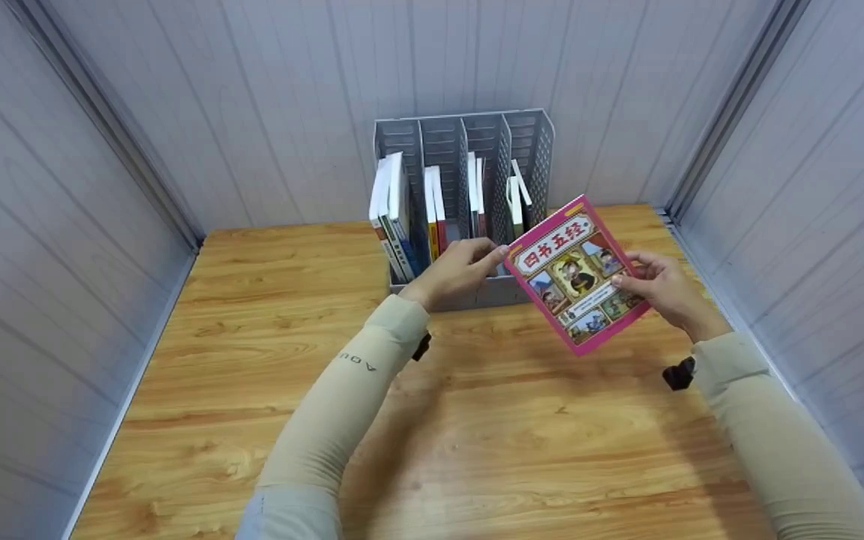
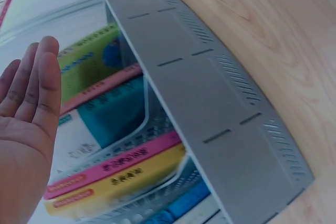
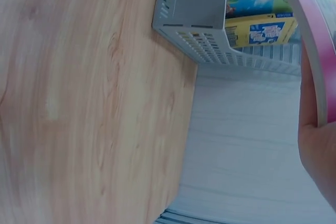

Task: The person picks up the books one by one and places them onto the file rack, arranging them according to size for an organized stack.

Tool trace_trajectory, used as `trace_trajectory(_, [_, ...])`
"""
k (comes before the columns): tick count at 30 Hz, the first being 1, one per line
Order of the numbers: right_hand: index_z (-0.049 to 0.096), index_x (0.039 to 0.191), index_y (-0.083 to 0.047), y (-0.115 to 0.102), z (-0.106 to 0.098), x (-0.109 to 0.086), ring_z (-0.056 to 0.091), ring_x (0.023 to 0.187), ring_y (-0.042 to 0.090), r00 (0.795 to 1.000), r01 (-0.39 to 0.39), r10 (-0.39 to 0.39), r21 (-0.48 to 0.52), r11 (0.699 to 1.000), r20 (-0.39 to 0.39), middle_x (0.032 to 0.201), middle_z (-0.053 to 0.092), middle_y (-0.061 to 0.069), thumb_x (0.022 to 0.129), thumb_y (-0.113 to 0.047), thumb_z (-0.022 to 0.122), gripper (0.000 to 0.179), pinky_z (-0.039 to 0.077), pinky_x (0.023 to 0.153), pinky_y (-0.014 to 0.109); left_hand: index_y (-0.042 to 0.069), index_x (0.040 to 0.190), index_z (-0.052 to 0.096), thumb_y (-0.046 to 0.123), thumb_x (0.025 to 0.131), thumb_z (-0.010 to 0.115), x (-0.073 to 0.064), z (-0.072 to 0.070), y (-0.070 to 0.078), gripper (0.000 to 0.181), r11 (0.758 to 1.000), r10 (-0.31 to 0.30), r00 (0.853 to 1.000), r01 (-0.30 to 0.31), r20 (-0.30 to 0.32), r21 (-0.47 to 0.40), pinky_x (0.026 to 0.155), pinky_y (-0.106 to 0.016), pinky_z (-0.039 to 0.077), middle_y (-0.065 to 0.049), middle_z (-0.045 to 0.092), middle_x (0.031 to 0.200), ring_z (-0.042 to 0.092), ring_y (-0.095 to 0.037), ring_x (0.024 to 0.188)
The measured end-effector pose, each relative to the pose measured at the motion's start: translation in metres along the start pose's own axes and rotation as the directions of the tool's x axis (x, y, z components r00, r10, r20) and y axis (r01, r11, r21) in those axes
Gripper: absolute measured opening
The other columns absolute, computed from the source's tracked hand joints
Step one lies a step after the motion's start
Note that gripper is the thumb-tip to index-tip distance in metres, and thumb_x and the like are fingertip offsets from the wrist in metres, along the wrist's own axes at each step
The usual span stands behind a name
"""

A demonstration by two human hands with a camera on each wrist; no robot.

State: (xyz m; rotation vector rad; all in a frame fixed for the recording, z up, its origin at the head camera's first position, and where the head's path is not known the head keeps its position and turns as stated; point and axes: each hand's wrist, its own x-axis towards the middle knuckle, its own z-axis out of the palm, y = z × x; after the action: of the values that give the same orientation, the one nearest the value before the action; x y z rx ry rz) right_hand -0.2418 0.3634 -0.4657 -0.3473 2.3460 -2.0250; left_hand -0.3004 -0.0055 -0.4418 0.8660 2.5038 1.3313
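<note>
My right hand (image 1: 668, 292) grips a pink-bordered book (image 1: 578, 274) by its right edge, thumb on the illustrated cover. The book is tilted in the air at the front right of a grey file organizer (image 1: 469, 300). In the right wrist view the book's pink spine (image 3: 310, 40) rises beside the hand (image 3: 317, 145). My left hand (image 1: 458, 266) is at the book's upper left corner, in front of the organizer; whether it touches the book I cannot tell. Straight fingers show on that hand (image 2: 31, 103) in the left wrist view.
Upright books stand in the organizer's several compartments: thick white-paged ones (image 1: 391, 199) at left, thinner ones (image 1: 516, 199) at right. The organizer sits at the back of a wooden table (image 1: 274, 337). Pale panel walls (image 1: 274, 112) enclose the table's back and sides.
</note>
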Motion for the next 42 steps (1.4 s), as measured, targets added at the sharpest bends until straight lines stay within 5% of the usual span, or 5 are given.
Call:
trace_trajectory(6, [0.077,0.123,-0.009,-0.003,0.015,0.006,0.078,0.077,0.011,0.994,0.040,-0.034,-0.050,0.998,0.107,0.091,0.082,-0.002,0.102,0.005,0.070,0.027,0.066,0.065,0.029,0.018,0.123,0.069,0.060,0.112,0.047,0.001,0.000,0.013,0.049,0.998,0.057,0.997,-0.058,0.060,0.016,0.064,-0.034,0.056,-0.002,0.075,0.102,0.066,-0.024,0.073])
trace_trajectory(14, [0.074,0.123,0.000,-0.003,0.032,0.009,0.076,0.075,0.009,0.981,0.060,-0.045,-0.074,0.995,0.188,0.089,0.080,-0.004,0.099,0.007,0.070,0.025,0.066,0.066,0.028,0.011,0.125,0.068,0.046,0.114,0.052,0.000,-0.001,0.022,0.041,0.996,0.070,0.989,-0.077,0.133,0.053,0.084,-0.032,0.064,-0.006,0.079,0.108,0.077,-0.016,0.092])
trace_trajectory(25, [0.062,0.134,0.012,-0.003,0.042,0.014,0.077,0.084,0.009,0.979,0.062,-0.040,-0.103,0.993,0.201,0.096,0.080,-0.007,0.100,0.003,0.070,0.036,0.066,0.074,0.028,0.008,0.124,0.070,0.037,0.118,0.046,-0.004,-0.007,0.035,0.038,0.989,0.106,0.984,-0.120,0.145,0.086,0.083,-0.030,0.063,-0.007,0.078,0.105,0.075,-0.015,0.088])
trace_trajectory(33, [0.045,0.157,0.010,-0.009,0.045,0.029,0.066,0.111,0.001,0.992,0.127,-0.126,-0.157,0.979,0.018,0.138,0.067,0.011,0.112,-0.010,0.057,0.051,0.057,0.096,0.017,0.004,0.112,0.070,0.030,0.118,0.047,0.000,-0.026,0.048,0.035,0.985,0.132,0.991,-0.131,-0.001,0.114,0.072,-0.030,0.063,-0.011,0.077,0.097,0.073,-0.015,0.077])
trace_trajectory(42, [0.034,0.166,0.003,0.008,0.043,0.045,0.058,0.124,0.003,0.981,-0.015,-0.009,-0.124,0.992,-0.194,0.160,0.048,0.029,0.118,-0.032,0.041,0.060,0.051,0.101,0.013,0.004,0.109,0.069,0.029,0.118,0.045,0.007,-0.049,0.069,0.036,0.973,0.126,0.981,-0.092,-0.148,0.214,0.064,-0.025,0.053,-0.010,0.074,0.089,0.063,-0.011,0.069])
